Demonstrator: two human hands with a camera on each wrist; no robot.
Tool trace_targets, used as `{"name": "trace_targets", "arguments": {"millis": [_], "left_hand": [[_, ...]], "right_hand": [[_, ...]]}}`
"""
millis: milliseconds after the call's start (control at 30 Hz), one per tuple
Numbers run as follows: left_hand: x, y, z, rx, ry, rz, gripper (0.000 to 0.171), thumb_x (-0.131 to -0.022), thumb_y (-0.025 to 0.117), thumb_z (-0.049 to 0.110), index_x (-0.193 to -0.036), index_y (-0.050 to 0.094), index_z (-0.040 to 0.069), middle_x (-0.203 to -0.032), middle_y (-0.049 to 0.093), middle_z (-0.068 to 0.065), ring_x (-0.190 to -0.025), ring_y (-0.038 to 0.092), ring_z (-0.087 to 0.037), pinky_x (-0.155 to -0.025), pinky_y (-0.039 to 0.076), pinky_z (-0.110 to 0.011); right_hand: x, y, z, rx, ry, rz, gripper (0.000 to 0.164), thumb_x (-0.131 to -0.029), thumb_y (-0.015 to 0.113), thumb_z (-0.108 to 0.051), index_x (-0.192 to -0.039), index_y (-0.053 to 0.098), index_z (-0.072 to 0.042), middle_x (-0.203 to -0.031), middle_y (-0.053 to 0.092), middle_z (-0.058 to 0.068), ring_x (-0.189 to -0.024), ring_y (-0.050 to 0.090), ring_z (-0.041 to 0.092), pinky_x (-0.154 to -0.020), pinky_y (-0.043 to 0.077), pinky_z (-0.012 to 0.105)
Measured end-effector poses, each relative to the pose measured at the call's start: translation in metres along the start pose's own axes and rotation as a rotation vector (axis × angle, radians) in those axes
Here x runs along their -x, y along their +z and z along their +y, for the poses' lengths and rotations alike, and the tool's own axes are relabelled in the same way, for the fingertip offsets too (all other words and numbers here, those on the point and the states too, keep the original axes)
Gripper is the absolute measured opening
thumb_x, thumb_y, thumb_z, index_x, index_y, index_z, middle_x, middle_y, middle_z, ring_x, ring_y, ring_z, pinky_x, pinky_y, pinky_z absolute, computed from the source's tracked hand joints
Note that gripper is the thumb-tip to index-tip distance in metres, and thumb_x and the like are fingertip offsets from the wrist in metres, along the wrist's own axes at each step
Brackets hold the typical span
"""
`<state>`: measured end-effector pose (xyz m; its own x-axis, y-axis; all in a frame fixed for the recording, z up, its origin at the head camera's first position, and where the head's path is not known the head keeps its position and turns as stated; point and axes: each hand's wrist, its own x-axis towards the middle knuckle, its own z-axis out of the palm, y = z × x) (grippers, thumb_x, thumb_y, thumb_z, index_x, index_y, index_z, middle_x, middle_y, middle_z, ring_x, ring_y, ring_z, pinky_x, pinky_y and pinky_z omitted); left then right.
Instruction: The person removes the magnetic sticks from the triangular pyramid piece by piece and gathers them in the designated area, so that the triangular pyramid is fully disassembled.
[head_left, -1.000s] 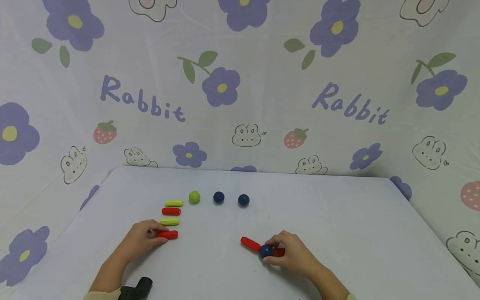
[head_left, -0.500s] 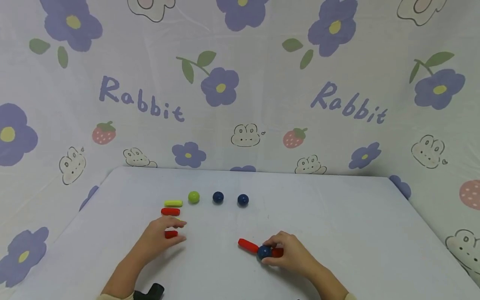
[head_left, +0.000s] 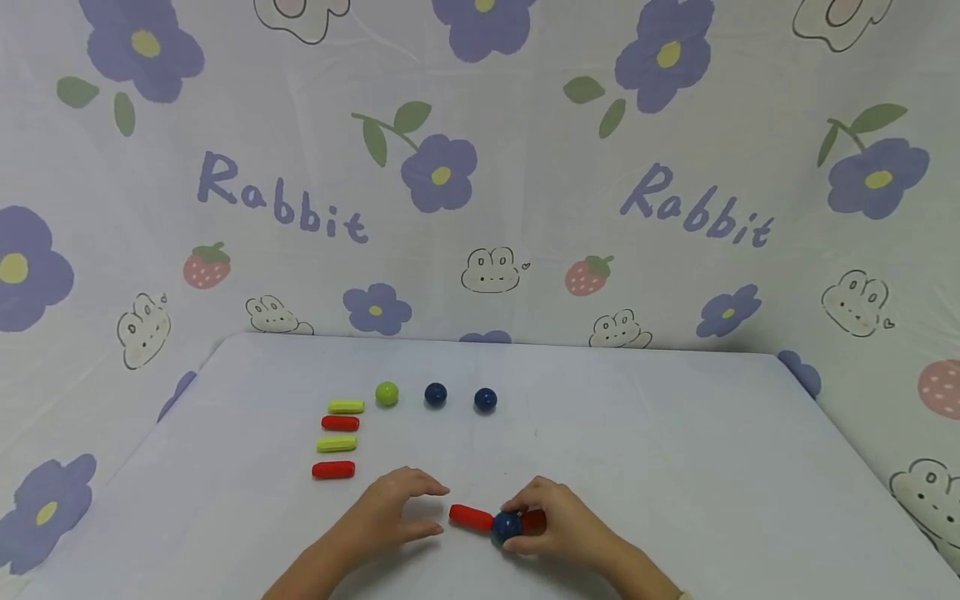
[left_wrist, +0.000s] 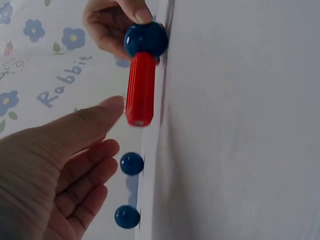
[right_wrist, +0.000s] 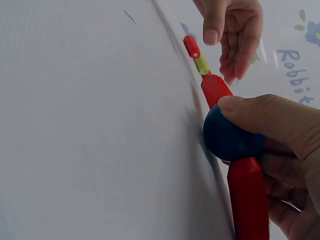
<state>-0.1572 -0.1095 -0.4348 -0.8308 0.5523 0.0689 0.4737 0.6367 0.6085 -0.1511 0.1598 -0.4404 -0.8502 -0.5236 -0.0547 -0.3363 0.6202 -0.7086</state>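
In the head view my right hand (head_left: 558,521) pinches a dark blue ball (head_left: 506,527) between thumb and fingers, low over the white table. A red rod (head_left: 471,517) sticks out of the ball to the left. On the ball's opposite side a second red rod (right_wrist: 248,195) runs under my palm in the right wrist view, partly hidden from the head camera. My left hand (head_left: 390,512) holds nothing, its thumb and fingers spread apart just left of the first rod's free end. In the left wrist view that end shows a small hole, close beside my thumb (left_wrist: 112,110).
Left of centre lie short rods in a column: yellow (head_left: 346,407), red (head_left: 341,423), yellow (head_left: 337,444) and red (head_left: 333,470). Behind them stand a green ball (head_left: 387,393) and two blue balls (head_left: 436,395). A printed cloth (head_left: 540,208) hangs behind the table (head_left: 675,450).
My left hand has left the nearest red rod of the column and moved right, towards the joined pieces. My right hand has brought the ball and its rods left and nearer to me.
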Motion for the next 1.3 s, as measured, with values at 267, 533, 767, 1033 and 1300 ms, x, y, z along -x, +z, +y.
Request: {"name": "trace_targets", "arguments": {"millis": [267, 533, 767, 1033, 1300], "left_hand": [[-0.004, 0.016, 0.002, 0.049, 0.037, -0.079, 0.035, -0.079, 0.074, 0.028, -0.110, 0.068, 0.013, -0.102, 0.067, 0.007, -0.093, 0.057, -0.005, -0.088, 0.051, -0.027], [-0.003, 0.023, -0.002, 0.139, 0.009, -0.090, 0.028, -0.083, 0.070, 0.028, -0.106, 0.069, 0.014, -0.092, 0.065, 0.012, -0.083, 0.051, 0.002, -0.080, 0.048, -0.018], [-0.004, 0.023, -0.003, 0.141, 0.008, -0.101, 0.026, -0.082, 0.071, 0.028, -0.104, 0.069, 0.015, -0.091, 0.063, 0.012, -0.083, 0.049, 0.002, -0.079, 0.047, -0.017], [-0.005, 0.022, -0.001, 0.117, 0.027, -0.085, 0.023, -0.080, 0.073, 0.027, -0.100, 0.070, 0.017, -0.089, 0.062, 0.013, -0.080, 0.048, 0.002, -0.076, 0.047, -0.016], [0.000, 0.014, -0.003, 0.000, 0.025, -0.029, 0.018, -0.080, 0.073, 0.022, -0.097, 0.069, 0.018, -0.086, 0.060, 0.013, -0.081, 0.048, 0.000, -0.076, 0.047, -0.018]], "right_hand": [[0.002, 0.007, -0.004, 0.001, -0.093, -0.013, 0.036, -0.076, 0.076, -0.033, -0.103, 0.070, -0.010, -0.096, 0.061, -0.004, -0.087, 0.052, 0.004, -0.079, 0.047, 0.018], [0.003, 0.008, -0.005, -0.010, -0.103, -0.021, 0.036, -0.076, 0.077, -0.032, -0.103, 0.070, -0.010, -0.097, 0.061, -0.004, -0.087, 0.052, 0.003, -0.078, 0.046, 0.018], [0.003, 0.008, -0.006, -0.015, -0.098, -0.023, 0.037, -0.076, 0.076, -0.033, -0.104, 0.070, -0.011, -0.096, 0.060, -0.005, -0.086, 0.052, 0.002, -0.078, 0.047, 0.017], [0.003, 0.007, -0.007, -0.015, -0.100, -0.021, 0.037, -0.076, 0.076, -0.034, -0.103, 0.070, -0.011, -0.095, 0.060, -0.005, -0.085, 0.051, 0.002, -0.077, 0.047, 0.017], [0.005, 0.003, -0.002, -0.001, -0.069, -0.015, 0.037, -0.076, 0.076, -0.035, -0.103, 0.070, -0.011, -0.097, 0.060, -0.005, -0.087, 0.052, 0.004, -0.078, 0.047, 0.017]]}}
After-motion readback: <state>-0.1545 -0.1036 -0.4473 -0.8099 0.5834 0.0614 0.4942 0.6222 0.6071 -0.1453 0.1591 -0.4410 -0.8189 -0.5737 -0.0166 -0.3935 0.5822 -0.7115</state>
